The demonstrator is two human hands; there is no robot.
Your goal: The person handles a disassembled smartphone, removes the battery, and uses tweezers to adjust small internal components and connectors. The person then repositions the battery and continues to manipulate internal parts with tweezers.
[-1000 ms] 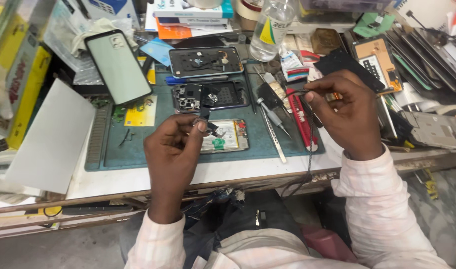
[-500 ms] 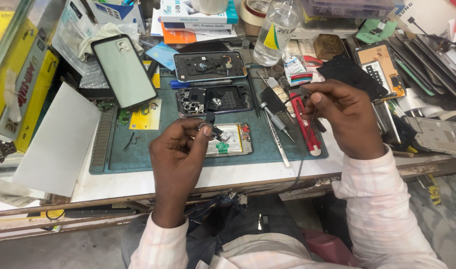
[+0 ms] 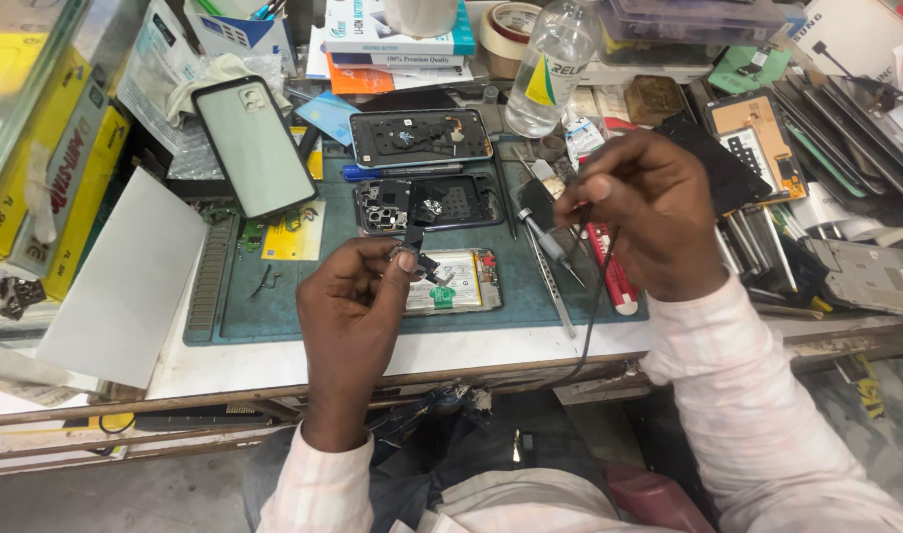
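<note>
Small dark part point(image 3: 419, 259) pinched in left hand point(image 3: 358, 311) fingers; right hand point(image 3: 641, 212) fingers round thin black cable point(image 3: 598, 296).

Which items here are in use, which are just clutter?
In use:
left hand pinching small flex part
right hand holding thin black tool
opened phone frame

Lying about:
plastic bottle
tape roll
red-handled tool

A phone repair workbench is showing here: a green rubber work mat point(image 3: 274, 316) is lying on the crowded white counter point(image 3: 471, 347), carrying an opened black phone frame point(image 3: 427, 202) and a loose white phone battery point(image 3: 456, 281). Stacked dismantled phone screens point(image 3: 846, 118) and a red-handled screwdriver point(image 3: 609, 271) are crowding the right side
</note>
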